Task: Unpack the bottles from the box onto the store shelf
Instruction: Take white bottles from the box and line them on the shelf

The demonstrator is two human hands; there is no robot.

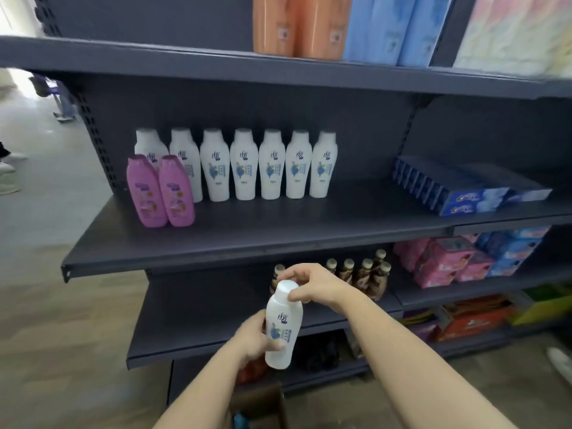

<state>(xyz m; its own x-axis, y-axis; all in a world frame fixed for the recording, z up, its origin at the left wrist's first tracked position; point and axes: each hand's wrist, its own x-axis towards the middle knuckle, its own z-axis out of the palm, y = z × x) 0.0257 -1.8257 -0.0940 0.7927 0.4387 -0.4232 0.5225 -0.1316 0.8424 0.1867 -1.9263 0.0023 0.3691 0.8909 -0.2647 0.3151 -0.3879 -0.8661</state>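
Gripping bottle (283, 323) body with left hand (252, 339); pinching its top with right hand (314, 284); stretching both bare forearms forward.

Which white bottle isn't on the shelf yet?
The white bottle in the person's hands: left hand grips its body, right hand pinches its cap. The other seven stand upright in a row on the middle shelf.

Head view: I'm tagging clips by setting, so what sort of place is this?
Probably a shop aisle: tiered dark metal shelving, a forward-facing row of identical white bottles behind two pink bottles, and stacked blue toothpaste boxes.
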